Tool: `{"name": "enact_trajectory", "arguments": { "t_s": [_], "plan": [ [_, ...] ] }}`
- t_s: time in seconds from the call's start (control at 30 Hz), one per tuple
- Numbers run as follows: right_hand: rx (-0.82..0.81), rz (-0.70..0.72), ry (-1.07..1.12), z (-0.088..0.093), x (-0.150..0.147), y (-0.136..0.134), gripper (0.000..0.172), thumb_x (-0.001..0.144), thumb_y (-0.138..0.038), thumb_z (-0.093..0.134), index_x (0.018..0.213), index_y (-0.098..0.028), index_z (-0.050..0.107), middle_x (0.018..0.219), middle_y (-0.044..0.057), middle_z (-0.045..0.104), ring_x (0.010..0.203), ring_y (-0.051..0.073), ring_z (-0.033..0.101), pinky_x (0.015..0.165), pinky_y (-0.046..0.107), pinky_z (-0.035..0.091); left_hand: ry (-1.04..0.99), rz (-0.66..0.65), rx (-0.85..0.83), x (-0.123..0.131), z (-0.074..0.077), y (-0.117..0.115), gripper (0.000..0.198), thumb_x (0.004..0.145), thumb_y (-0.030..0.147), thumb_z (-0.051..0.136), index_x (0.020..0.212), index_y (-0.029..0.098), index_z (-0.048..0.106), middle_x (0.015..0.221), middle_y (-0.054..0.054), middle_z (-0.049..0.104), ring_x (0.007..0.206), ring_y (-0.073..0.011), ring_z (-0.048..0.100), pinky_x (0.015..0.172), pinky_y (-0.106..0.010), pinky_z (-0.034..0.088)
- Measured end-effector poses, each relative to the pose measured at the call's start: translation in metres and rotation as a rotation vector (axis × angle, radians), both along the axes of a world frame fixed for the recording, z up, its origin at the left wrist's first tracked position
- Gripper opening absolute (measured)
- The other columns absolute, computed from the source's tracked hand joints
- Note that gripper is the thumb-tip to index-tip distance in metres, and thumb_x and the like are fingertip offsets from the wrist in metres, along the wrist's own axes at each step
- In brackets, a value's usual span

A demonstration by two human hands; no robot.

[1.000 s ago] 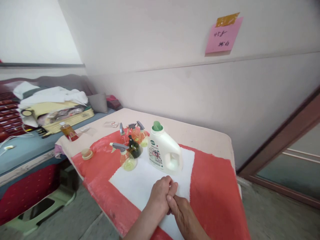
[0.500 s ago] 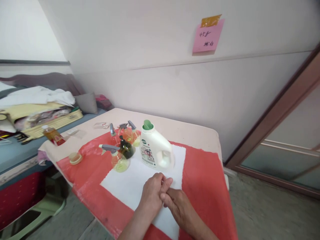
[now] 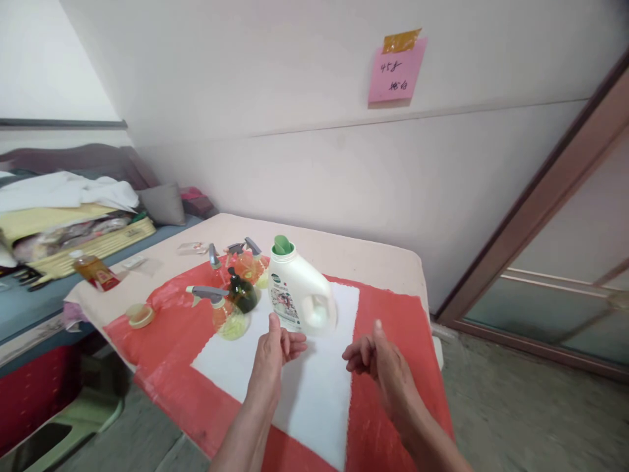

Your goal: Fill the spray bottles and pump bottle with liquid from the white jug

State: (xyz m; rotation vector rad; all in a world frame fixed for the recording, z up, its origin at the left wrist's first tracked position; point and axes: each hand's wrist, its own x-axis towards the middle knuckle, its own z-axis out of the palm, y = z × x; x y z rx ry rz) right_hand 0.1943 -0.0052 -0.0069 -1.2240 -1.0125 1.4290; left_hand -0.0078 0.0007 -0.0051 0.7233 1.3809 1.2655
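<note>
The person's left hand (image 3: pixel 270 351) and right hand (image 3: pixel 386 364) are hanging well apart from each other above the near part of the tabletop (image 3: pixel 383 262). The fingers of both hands are curling loosely and half open, the thumbs are pointing up, and neither hand is holding anything. The left hand is hovering over the white sheet (image 3: pixel 319 400), just before the white jug (image 3: pixel 299 285); its thumb is overlapping the lower part of the jug in this view, and I cannot tell whether they are touching. The right hand is hovering over the red cloth (image 3: pixel 396 314), near the right edge of the sheet.

The white jug is standing upright on the far part of the sheet, its handle is facing to the right, and a green spout (image 3: pixel 282 245) is showing in its mouth. To its left, a dark pump bottle (image 3: pixel 242 295) is standing, with a grey-headed spray bottle (image 3: pixel 232 322) just beside it; three more spray bottles (image 3: pixel 243 263) are standing behind in a group. A small round container (image 3: pixel 140 316) is resting farther left on the cloth. Near the left edge of the tabletop, an amber bottle (image 3: pixel 95 270) is resting. A pink note (image 3: pixel 397 72) is hanging on the wall (image 3: pixel 295 164).
</note>
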Motion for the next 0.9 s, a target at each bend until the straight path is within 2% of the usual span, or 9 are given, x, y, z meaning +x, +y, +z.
{"name": "enact_trajectory", "arguments": {
  "t_s": [0.1, 0.33, 0.53, 0.63, 0.7, 0.77, 0.9],
  "plan": [
    [-0.037, -0.011, -0.013, 0.001, -0.003, 0.0, 0.069, 0.085, -0.079, 0.026, 0.047, -0.021, 0.033, 0.069, 0.009, 0.068, 0.057, 0.019, 0.057, 0.059, 0.033, 0.038, -0.016, -0.011, -0.016, 0.001, 0.0, 0.0, 0.075, 0.075, 0.086, 0.035, 0.043, 0.018, 0.038, 0.09, -0.018, 0.072, 0.073, -0.022, 0.068, 0.066, -0.031, 0.049],
    [-0.05, -0.038, -0.055, 0.007, -0.005, -0.001, 0.07, 0.084, -0.079, 0.027, 0.045, -0.021, 0.031, 0.07, 0.009, 0.068, 0.057, 0.019, 0.056, 0.061, 0.033, 0.036, -0.001, -0.019, -0.005, -0.002, 0.001, -0.002, 0.074, 0.078, 0.084, 0.035, 0.043, 0.018, 0.038, 0.089, -0.017, 0.072, 0.075, -0.0233, 0.069, 0.068, -0.031, 0.048],
    [-0.005, 0.004, -0.065, 0.001, -0.004, 0.0, 0.068, 0.085, -0.078, 0.027, 0.047, -0.022, 0.032, 0.071, 0.009, 0.068, 0.06, 0.02, 0.058, 0.063, 0.036, 0.038, -0.001, -0.018, -0.001, -0.002, 0.001, -0.001, 0.073, 0.078, 0.083, 0.037, 0.044, 0.018, 0.039, 0.089, -0.017, 0.072, 0.075, -0.0237, 0.069, 0.068, -0.032, 0.049],
    [-0.009, 0.016, -0.058, -0.003, -0.003, -0.001, 0.065, 0.087, -0.075, 0.029, 0.051, -0.021, 0.037, 0.077, 0.008, 0.069, 0.065, 0.02, 0.059, 0.066, 0.036, 0.039, -0.003, 0.003, 0.016, -0.008, 0.002, 0.002, 0.072, 0.077, 0.082, 0.039, 0.047, 0.018, 0.041, 0.09, -0.017, 0.072, 0.076, -0.0234, 0.069, 0.068, -0.032, 0.049],
    [-0.025, 0.024, -0.052, -0.004, -0.002, -0.001, 0.064, 0.088, -0.074, 0.031, 0.054, -0.021, 0.044, 0.081, 0.008, 0.069, 0.067, 0.02, 0.059, 0.067, 0.036, 0.04, 0.021, 0.073, 0.052, -0.019, 0.004, 0.004, 0.068, 0.077, 0.08, 0.044, 0.052, 0.017, 0.047, 0.09, -0.017, 0.071, 0.076, -0.0234, 0.068, 0.068, -0.032, 0.049],
    [-0.037, 0.032, -0.054, -0.004, -0.001, 0.0, 0.063, 0.088, -0.072, 0.032, 0.056, -0.02, 0.049, 0.081, 0.008, 0.069, 0.066, 0.019, 0.057, 0.067, 0.035, 0.039, 0.102, 0.204, 0.117, -0.033, 0.006, 0.007, 0.064, 0.077, 0.077, 0.048, 0.063, 0.016, 0.056, 0.091, -0.015, 0.07, 0.078, -0.024, 0.068, 0.07, -0.034, 0.049],
    [-0.031, 0.049, -0.046, -0.004, -0.001, 0.001, 0.064, 0.089, -0.071, 0.033, 0.057, -0.02, 0.054, 0.077, 0.008, 0.069, 0.066, 0.018, 0.055, 0.068, 0.034, 0.039, 0.47, 0.487, 0.25, -0.064, 0.007, 0.009, 0.049, 0.082, 0.065, 0.055, 0.091, 0.018, 0.065, 0.096, -0.01, 0.067, 0.092, -0.0254, 0.063, 0.084, -0.038, 0.047]
  ]
}}
